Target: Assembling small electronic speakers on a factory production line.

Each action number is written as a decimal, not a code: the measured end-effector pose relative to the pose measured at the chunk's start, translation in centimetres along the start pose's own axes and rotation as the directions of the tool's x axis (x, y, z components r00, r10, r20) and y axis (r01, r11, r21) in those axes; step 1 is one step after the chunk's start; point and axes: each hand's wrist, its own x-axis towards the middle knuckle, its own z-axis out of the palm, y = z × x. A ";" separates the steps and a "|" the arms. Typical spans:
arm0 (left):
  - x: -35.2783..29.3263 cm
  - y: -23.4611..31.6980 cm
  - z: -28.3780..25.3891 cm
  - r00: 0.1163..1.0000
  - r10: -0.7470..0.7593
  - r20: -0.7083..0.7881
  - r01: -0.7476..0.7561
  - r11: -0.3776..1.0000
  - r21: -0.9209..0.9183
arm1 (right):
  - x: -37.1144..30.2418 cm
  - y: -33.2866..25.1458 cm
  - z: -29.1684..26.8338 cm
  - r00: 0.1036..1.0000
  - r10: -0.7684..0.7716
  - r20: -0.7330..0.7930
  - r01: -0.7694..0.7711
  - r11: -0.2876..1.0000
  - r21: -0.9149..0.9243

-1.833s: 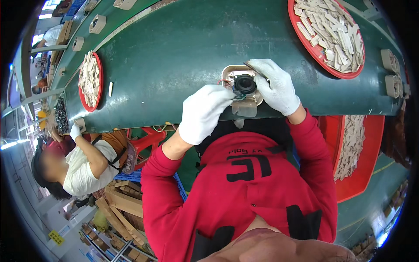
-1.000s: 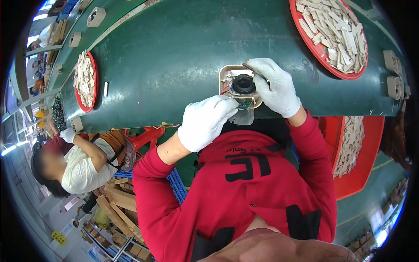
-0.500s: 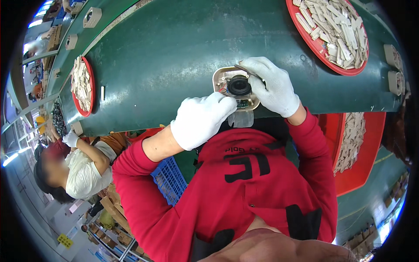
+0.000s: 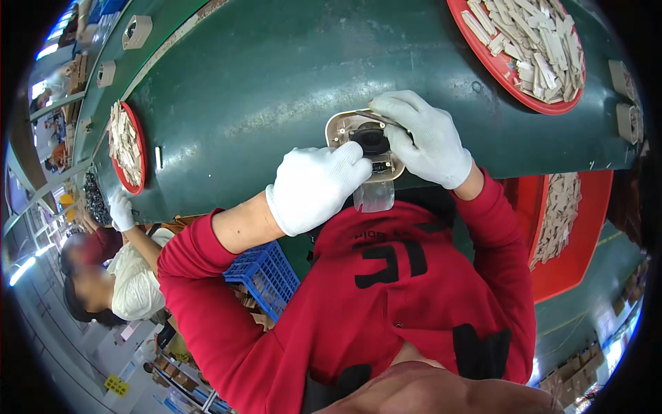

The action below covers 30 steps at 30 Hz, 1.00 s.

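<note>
- The left hand (image 4: 316,186), in a white knit glove, is curled with its fingertips pressed down on the near-left side of the beige housing (image 4: 365,146), touching it beside the black round part (image 4: 372,138)
- The right hand (image 4: 426,138), gloved the same way, lies over the right side of the beige housing, fingers bent around its far edge and rim, thumb near the black round part
- The beige housing is a small rounded plastic shell lying open side up at the near edge of the green bench (image 4: 262,76), directly in front of the person's chest; the black round part sits in its middle
- A clear plastic tab (image 4: 374,196) hangs from the near side of the beige housing, over the bench edge
- Both forearms come out of red sleeves (image 4: 207,276); the left one is pushed back from the wrist
- Far right of the beige housing, a red round tray (image 4: 531,103) holds a heap of pale flat pieces
- Far left of the beige housing, a second red tray (image 4: 136,148) of the same pieces rests on the bench
- Right of the housing, below the bench edge, a red bin (image 4: 545,269) holds more pale pieces
- Below and left of the housing, a blue crate (image 4: 265,272) shows under the left arm
- Further left, a co-worker's gloved hand (image 4: 123,210) rests at the bench edge near the second red tray
</note>
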 end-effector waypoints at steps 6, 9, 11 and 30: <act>0.5 0.2 0.1 0.999 -0.001 0.045 -0.002 0.998 0.063 | 0.0 0.0 -0.1 1.000 0.005 -0.010 -0.005 1.000 0.014; 0.7 0.0 0.1 0.997 -0.033 0.069 0.031 0.999 0.038 | 0.0 0.0 -0.1 1.000 0.006 -0.001 -0.006 1.000 0.013; 0.6 -0.3 0.7 0.998 -0.048 -0.040 0.044 0.996 -0.084 | 0.1 -0.1 -0.1 1.000 0.003 -0.001 -0.003 1.000 0.015; -0.4 0.4 0.0 0.940 -0.224 -0.258 0.127 0.930 -0.345 | 0.0 -0.3 0.1 0.999 -0.031 -0.044 0.034 0.997 0.068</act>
